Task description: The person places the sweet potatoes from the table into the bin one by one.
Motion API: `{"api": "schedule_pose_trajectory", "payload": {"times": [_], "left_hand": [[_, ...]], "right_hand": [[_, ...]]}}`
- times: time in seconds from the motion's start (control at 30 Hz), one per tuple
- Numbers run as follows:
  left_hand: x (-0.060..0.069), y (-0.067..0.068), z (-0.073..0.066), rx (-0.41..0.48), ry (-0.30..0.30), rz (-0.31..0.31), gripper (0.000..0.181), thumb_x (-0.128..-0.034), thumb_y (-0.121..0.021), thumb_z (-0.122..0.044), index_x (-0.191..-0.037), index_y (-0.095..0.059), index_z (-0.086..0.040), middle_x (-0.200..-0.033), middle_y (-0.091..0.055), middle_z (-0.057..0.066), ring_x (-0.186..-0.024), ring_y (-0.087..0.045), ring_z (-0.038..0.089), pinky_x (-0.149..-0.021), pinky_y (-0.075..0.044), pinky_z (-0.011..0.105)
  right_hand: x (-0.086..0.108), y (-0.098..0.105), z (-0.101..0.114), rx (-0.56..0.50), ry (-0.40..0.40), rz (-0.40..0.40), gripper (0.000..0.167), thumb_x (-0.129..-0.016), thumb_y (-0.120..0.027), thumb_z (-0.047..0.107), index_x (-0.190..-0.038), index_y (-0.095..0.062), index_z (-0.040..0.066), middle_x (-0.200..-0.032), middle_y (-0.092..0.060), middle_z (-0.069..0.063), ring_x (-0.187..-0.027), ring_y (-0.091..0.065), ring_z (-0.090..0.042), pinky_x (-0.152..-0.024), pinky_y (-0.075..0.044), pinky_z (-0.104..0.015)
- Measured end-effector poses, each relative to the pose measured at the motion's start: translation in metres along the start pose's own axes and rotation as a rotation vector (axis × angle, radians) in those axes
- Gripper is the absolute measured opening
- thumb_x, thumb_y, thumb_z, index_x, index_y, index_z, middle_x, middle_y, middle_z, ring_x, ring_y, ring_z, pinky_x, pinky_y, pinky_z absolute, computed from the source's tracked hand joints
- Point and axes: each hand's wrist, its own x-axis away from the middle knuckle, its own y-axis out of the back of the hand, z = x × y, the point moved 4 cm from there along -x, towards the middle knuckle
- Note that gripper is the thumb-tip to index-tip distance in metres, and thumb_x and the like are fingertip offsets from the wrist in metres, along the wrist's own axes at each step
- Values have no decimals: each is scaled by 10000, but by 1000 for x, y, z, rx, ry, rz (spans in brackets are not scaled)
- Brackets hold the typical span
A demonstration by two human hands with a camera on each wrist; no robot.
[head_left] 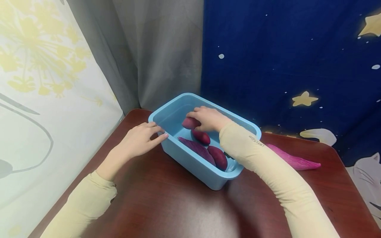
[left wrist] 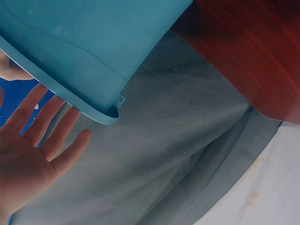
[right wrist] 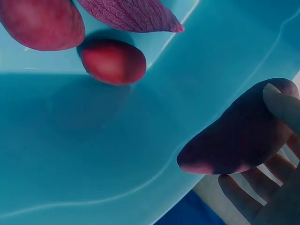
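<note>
In the blue bin [head_left: 190, 162] my right hand [head_left: 208, 118] grips a dark reddish-purple tuber [head_left: 190, 123] [right wrist: 239, 131], thumb on one side and fingers on the other, held above the bin's floor. Below it lie a small red tuber [head_left: 201, 137] [right wrist: 114, 62], a long wrinkled purple one [head_left: 197, 150] [right wrist: 133, 14] and a rounded red one [head_left: 218, 158] [right wrist: 42, 23]. At the bin's left end my left hand [head_left: 141, 138] [left wrist: 37, 145] touches the rim [left wrist: 61, 91] with its fingers extended.
A bright pink pointed tuber [head_left: 294, 160] lies on the brown table [head_left: 143, 198], right of the bin and partly behind my right sleeve. Something dark green shows in the bin beside that sleeve. Grey and blue star-patterned curtains hang behind the table.
</note>
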Motion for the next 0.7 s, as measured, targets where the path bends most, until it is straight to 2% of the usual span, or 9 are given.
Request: {"api": "schedule_pose_trajectory", "payload": {"times": [0.4,0.7], "left_hand": [[0,0,0,-2,-4,-3,363,-860,-509,-428,-999,-650,-124,-938,-603,39,-890,-539,248,-700,-456,431],[-1,-1,1,0,-5,-2,367,-861,-505,-431,-1007,-649,-126,-954,-604,40,-904,-539,248,-712,-454,437]], "right_hand": [[-7,-26,2,29,-23,84,535,-763,-693,259,-1256,-487,233,-1077,-519,-1,-1000,-447,-182,-831,-408,-352],[-5,-35,2,-17,-46,106,522,-745,-712,249,-1228,-513,253,-1037,-534,34,-957,-460,-156,-796,-425,-310]]}}
